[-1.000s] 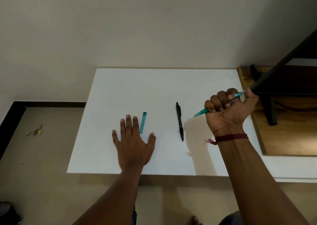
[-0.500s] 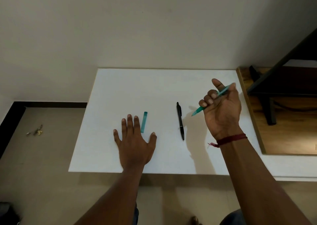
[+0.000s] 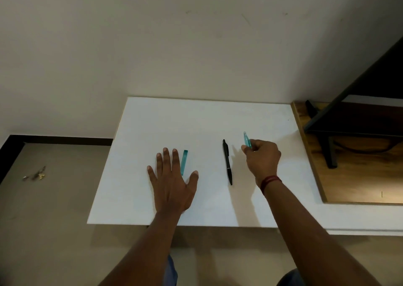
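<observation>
Two hands are over the white table [image 3: 152, 122]. The left hand [image 3: 172, 181] lies flat on it, palm down, fingers straight and slightly spread, holding nothing. The right hand [image 3: 262, 159] is curled, its fingertips pinching a teal pen [image 3: 246, 141]. Only the pen's far end shows, sticking out past the fingers and pointing away from the person; the rest is hidden behind the hand. A red thread [image 3: 270, 181] circles the right wrist.

A teal cap [image 3: 184, 162] lies on the table just beside the left index finger, running along it. Whether the two touch cannot be told. Between the hands lies a black pen [image 3: 227, 161], lengthwise, closer to the right hand but apart from it.

Right of the table sits a wooden board [image 3: 359, 183] with a dark frame [image 3: 327, 148] standing on it. The table's far edge meets a pale wall [image 3: 196, 46]. On the floor [image 3: 54, 220] to the left lie a few small scraps [image 3: 36, 174].
</observation>
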